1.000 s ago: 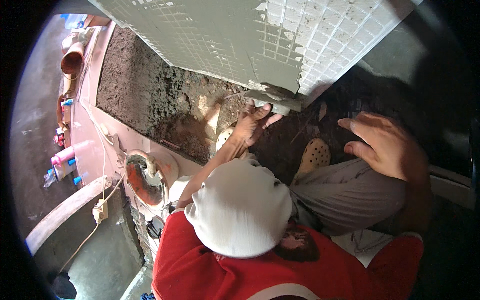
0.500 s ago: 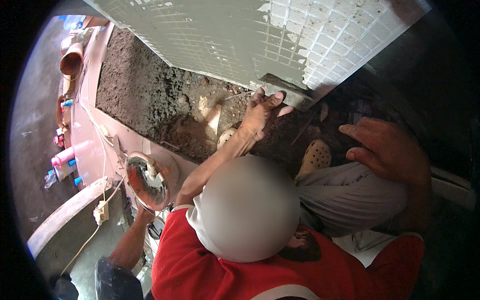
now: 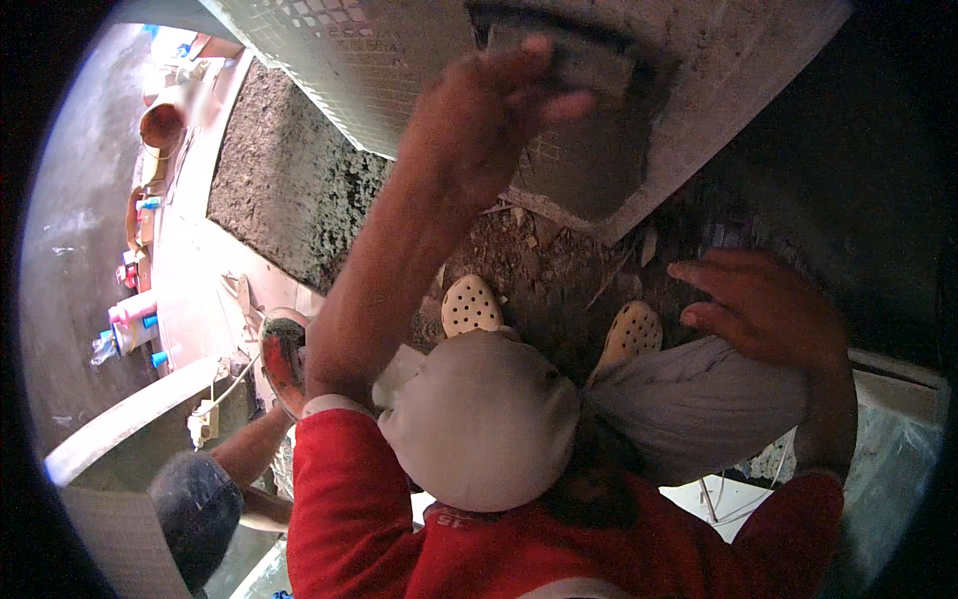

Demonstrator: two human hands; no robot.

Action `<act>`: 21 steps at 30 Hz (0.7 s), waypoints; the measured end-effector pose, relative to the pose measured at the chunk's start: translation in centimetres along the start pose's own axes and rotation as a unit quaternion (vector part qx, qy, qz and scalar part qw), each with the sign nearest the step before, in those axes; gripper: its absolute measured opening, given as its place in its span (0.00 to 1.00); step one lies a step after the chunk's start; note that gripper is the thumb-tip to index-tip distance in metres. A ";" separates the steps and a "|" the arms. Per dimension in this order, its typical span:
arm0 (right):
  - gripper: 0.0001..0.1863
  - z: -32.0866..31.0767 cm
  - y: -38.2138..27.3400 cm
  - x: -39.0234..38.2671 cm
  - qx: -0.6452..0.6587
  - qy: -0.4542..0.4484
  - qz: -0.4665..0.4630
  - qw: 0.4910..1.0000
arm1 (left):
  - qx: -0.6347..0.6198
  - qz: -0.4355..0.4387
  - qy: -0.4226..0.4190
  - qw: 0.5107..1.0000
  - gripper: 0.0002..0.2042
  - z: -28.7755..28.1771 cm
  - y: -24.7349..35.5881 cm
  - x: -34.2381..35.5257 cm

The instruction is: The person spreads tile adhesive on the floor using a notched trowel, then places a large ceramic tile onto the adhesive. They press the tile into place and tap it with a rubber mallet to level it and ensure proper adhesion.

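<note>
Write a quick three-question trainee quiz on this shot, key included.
1. True or false: the right hand is empty, its thumb apart from its fingers.
2. Multiple choice: which hand is at the flat tool by the panel? a) left b) right c) both
3. Fill in: the two perforated clogs are ____ in colour.

Key: 1 true; 2 a, the left hand; 3 cream.

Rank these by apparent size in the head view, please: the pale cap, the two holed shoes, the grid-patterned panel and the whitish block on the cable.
1. Grid-patterned panel
2. Pale cap
3. Left shoe and right shoe: too alike to rank, both partly covered
4. Whitish block
</note>
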State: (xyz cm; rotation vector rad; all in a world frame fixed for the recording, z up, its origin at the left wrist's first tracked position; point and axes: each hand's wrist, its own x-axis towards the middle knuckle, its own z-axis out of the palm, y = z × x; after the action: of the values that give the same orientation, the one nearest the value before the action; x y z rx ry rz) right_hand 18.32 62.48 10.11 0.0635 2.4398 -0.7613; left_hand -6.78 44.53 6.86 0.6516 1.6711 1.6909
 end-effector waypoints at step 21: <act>0.25 -1.3 -0.4 2.9 -0.028 -0.015 -0.045 0.998 | -0.087 0.114 0.268 0.953 0.19 -16.7 3.1 -1.6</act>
State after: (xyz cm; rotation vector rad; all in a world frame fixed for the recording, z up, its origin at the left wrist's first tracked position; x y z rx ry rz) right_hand 15.19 62.51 9.58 -0.0788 2.4463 -0.7279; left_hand -18.55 32.34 9.14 0.3215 1.8213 2.3058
